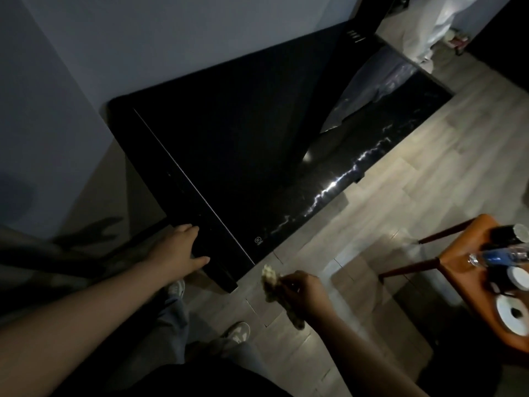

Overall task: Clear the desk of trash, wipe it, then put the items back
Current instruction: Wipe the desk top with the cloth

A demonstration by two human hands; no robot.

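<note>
A glossy black desk [329, 173] runs from the lower middle to the upper right, its surface reflecting light. A large dark flat panel [229, 138] stands on it against the wall. My left hand [180, 247] rests with fingers spread on the desk's near left corner. My right hand [300, 290] hovers just off the desk's front corner and grips a crumpled pale cloth [270, 277]. On an orange chair [455, 270] at the right lie a clear bottle with a blue label [498, 253], dark jars with white lids [515, 277] and a white roll [512, 313].
Wood-look floor [386, 196] spreads in front of the desk. My shoes [237, 332] stand near the desk's corner. A grey wall [86, 67] backs the desk. At the top right, someone's pale trouser legs [429, 32] stand on the floor.
</note>
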